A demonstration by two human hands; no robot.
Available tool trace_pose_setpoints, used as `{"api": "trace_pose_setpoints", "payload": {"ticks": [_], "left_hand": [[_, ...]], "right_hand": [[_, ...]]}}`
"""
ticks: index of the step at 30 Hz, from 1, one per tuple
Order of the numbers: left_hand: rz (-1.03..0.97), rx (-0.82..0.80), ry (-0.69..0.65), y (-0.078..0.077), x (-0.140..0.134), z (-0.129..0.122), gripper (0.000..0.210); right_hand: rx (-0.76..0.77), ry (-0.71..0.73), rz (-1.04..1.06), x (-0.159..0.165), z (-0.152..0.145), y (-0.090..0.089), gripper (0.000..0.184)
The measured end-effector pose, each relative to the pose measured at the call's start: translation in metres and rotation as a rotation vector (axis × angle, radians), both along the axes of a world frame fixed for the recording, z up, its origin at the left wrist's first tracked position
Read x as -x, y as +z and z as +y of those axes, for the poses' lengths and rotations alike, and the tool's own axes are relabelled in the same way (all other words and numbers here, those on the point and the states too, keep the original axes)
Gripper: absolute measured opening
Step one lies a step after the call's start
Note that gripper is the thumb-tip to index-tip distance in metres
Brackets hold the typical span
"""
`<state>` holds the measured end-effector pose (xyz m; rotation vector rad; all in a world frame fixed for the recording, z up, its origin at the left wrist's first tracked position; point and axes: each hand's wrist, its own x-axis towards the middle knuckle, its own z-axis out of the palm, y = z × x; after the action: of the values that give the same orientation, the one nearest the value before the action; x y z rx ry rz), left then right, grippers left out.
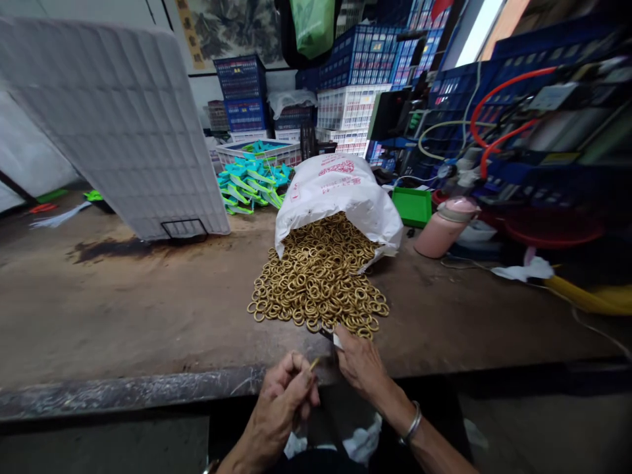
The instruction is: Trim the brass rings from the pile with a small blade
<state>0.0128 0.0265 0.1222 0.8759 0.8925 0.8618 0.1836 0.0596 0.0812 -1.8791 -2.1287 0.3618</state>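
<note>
My left hand [289,395] is closed in a pinch on a brass-coloured ring [315,363], seen nearly edge-on just past the table's front edge. To its right, my right hand [363,368] is closed around a thin dark tool [326,334], whose tip reaches the nearest rings; its exact kind is unclear. A small white patch shows at the right fingers. Beyond both hands lies a heap of brass-coloured rings [316,280], spilling from the mouth of a white woven sack [340,191] with red print.
On the brown table [197,316] a padded white panel [133,131] stands at left. Teal and green plastic parts [254,181] lie behind. A pink bottle [444,227] and a green tray [412,206] are at right, near red hoses [498,99]. Stacked crates [353,105] stand behind.
</note>
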Motion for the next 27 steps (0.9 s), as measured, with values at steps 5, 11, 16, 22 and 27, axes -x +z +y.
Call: {"api": "trace_pose_setpoints", "payload": {"ticks": [5,11,16,22,27], "left_hand": [[-0.176,0.166,0.066,-0.003,-0.002,0.006,0.025],[-0.315,0.312,0.109,-0.014,0.000,0.012,0.015],[-0.422,0.438,0.095,-0.021,0.005,0.014,0.018],[-0.292,0.347,0.114,-0.024,-0.003,0.014,0.021],[-0.033,0.105,0.131,-0.026,-0.011,0.018,0.034]], "right_hand": [[-0.089,-0.246,0.043,-0.044,-0.009,-0.001,0.018],[-0.038,-0.289,-0.054,-0.061,-0.022,-0.004,0.015],[0.002,-0.323,-0.125,-0.048,-0.022,-0.002,0.011],[-0.083,-0.222,0.078,-0.036,-0.017,-0.005,0.012],[-0.110,0.052,0.315,-0.003,-0.013,0.004,0.014]]}}
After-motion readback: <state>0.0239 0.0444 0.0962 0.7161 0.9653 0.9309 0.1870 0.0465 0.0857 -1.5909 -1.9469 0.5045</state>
